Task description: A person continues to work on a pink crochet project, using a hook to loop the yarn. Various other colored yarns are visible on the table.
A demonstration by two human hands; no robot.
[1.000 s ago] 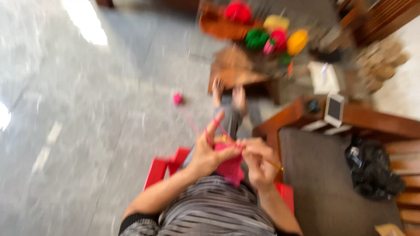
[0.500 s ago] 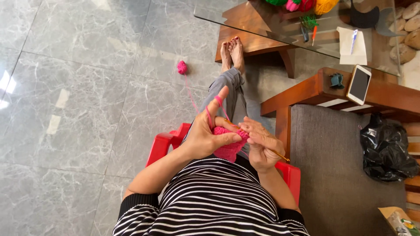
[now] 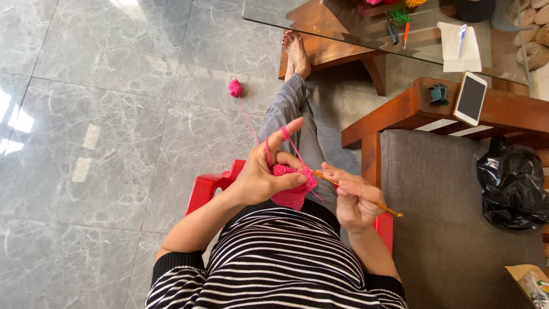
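Two hands at work: left hand [image 3: 260, 177] pinches pink crochet piece [image 3: 291, 186]; right hand [image 3: 354, 200], at 3 o'clock, grips crochet hook [image 3: 354, 193]; yarn ball [image 3: 235, 87] at 11 o'clock.

Yarn ball [image 3: 235, 87] on the floor [image 3: 103, 114] ahead-left, strand up to the left hand [image 3: 260, 177]; crochet piece [image 3: 293, 186] between left hand and right hand [image 3: 354, 200], hook [image 3: 357, 194] in the right; phone [image 3: 470, 98] on the armrest [image 3: 400, 109] right; bag [image 3: 512, 183] on the sofa [image 3: 440, 217].

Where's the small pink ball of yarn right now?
The small pink ball of yarn lies on the grey marble floor, left of the person's outstretched legs, in the head view's upper middle.
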